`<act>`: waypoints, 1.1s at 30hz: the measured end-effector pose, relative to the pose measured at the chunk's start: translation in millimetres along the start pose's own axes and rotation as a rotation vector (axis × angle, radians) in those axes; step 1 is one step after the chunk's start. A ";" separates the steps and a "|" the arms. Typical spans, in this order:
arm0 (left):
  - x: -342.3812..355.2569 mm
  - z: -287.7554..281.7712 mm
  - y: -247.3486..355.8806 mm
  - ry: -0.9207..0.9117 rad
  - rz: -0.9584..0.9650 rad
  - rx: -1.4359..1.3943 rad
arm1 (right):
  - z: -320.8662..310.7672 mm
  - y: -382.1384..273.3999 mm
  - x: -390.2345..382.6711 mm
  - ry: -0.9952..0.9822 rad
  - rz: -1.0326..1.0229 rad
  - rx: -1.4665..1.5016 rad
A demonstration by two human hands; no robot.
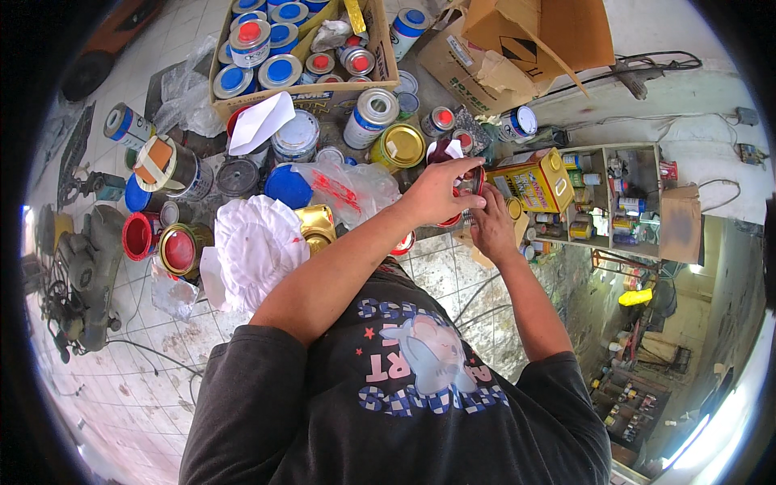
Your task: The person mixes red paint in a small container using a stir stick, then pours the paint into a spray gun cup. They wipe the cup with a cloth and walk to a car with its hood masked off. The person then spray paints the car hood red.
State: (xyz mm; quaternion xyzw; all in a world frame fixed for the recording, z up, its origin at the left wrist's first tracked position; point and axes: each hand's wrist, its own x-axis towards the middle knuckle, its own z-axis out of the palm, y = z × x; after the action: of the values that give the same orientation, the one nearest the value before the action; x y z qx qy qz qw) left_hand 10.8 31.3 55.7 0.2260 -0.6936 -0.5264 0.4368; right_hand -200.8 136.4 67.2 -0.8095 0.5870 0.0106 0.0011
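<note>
My left hand (436,192) reaches across the cluttered bench, its fingers curled around a small round container (473,179) with a dark red and silvery look. From the other side my right hand (493,225) presses its fingertips to the lower edge of the same container. My fingers cover much of it, so its exact kind is hard to tell. Just beyond my left hand is a dark red can (439,150) with a scrap of white paper by it. A yellow rectangular tin (533,179) stands right of my hands, and a gold-lidded round can (398,146) sits to the left.
A cardboard box (307,99) of paint cans stands at the far side. White cloth (257,246), plastic film (347,190) and open red paint cans (179,249) crowd the left. Torn cartons (477,73) lie far right, near a shelf (602,198) of tins.
</note>
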 end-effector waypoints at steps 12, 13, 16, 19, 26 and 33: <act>-2.2 -2.7 0.2 0.014 -0.001 -0.024 | -2.1 -3.9 5.7 -0.011 0.013 0.016; -2.6 -2.6 -0.9 0.018 0.004 -0.024 | -3.8 -7.0 6.8 -0.002 0.013 0.018; -2.4 -3.7 0.4 0.009 -0.016 -0.023 | -6.7 -9.4 7.3 -0.001 0.035 0.033; -2.9 -3.0 1.0 0.011 -0.018 -0.023 | -6.2 -8.2 5.8 -0.001 0.022 0.033; -4.8 -3.1 0.5 0.025 -0.011 -0.006 | -5.7 -8.8 7.9 0.006 -0.024 -0.001; -5.2 -3.7 2.4 0.027 -0.019 -0.001 | -0.9 -6.1 5.8 -0.025 -0.013 -0.023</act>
State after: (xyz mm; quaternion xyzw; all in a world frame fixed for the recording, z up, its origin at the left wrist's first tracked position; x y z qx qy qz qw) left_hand 16.9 34.2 56.3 0.2393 -0.6853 -0.5277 0.4411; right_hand -193.3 132.7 67.9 -0.8132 0.5814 0.0274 -0.0009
